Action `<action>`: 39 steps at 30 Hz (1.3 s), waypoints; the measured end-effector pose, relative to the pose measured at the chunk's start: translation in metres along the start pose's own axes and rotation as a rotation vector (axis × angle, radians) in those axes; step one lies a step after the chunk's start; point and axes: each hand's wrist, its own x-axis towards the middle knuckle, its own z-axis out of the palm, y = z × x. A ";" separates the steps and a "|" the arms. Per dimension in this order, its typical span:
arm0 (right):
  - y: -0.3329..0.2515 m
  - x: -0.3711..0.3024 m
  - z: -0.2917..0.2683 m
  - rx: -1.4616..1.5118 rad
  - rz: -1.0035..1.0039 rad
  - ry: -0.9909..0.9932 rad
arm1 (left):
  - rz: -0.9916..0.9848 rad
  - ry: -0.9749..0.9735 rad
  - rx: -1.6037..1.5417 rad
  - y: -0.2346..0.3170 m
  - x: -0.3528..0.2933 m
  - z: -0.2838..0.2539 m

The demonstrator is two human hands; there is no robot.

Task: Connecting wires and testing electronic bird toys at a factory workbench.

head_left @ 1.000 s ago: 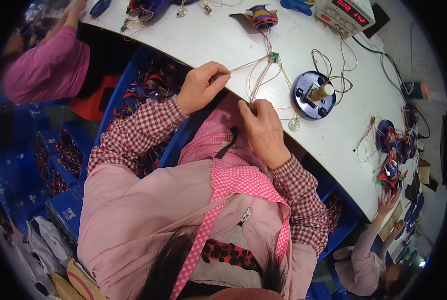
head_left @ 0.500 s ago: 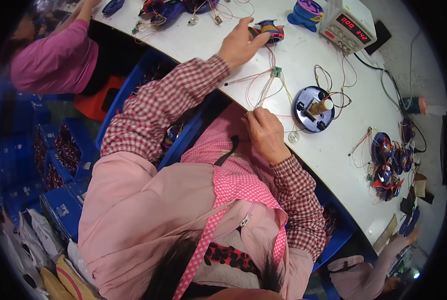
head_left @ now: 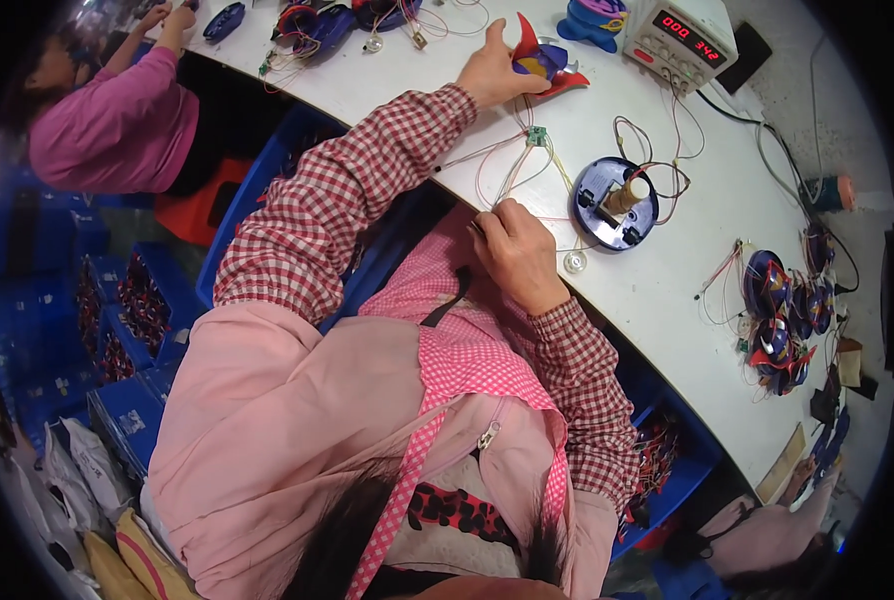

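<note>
Red-and-purple toy point(head_left: 543, 62) gripped in our left hand point(head_left: 489, 78) over the table point(head_left: 687, 310); our right hand point(head_left: 519, 256) pinches thin wires point(head_left: 510, 184).

White table point(head_left: 667, 310) bright, evenly lit around left hand point(head_left: 489, 78) and right hand point(head_left: 517, 255), shadows soft. Dimmer left of the hands, blue bins point(head_left: 125, 415) a bit soft there. Fisheye warp toward rim, corners black.

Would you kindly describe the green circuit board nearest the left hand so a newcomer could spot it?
On the white table, find the round blue base with a tan cylinder. Between it and the left hand lies the small circuit board; its green colour sets it apart from the thin wires around it.
</note>
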 end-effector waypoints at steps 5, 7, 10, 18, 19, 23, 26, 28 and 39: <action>-0.001 0.002 -0.005 0.024 -0.037 -0.076 | 0.192 -0.026 0.035 -0.017 -0.008 -0.008; -0.004 0.006 -0.012 0.076 -0.034 -0.115 | 0.248 -0.047 0.088 -0.022 -0.008 -0.010; -0.008 0.020 -0.023 0.117 0.127 0.061 | 0.261 -0.016 0.193 -0.023 -0.011 -0.012; 0.055 0.063 -0.011 -0.178 0.503 0.079 | 0.234 0.058 0.223 -0.027 -0.011 -0.003; 0.058 0.067 -0.008 -0.169 0.538 0.038 | 0.229 0.061 0.222 -0.026 -0.012 -0.004; 0.064 0.070 -0.002 -0.117 0.646 -0.064 | 0.199 0.046 0.187 -0.027 -0.012 -0.005; 0.064 0.072 0.000 -0.105 0.670 -0.103 | 0.215 0.057 0.172 -0.033 -0.011 -0.004; 0.065 0.074 0.001 -0.124 0.647 -0.107 | 0.210 0.057 0.168 -0.035 -0.009 -0.003; 0.068 0.070 0.001 -0.071 0.661 -0.097 | 0.091 0.031 -0.241 -0.048 -0.027 -0.024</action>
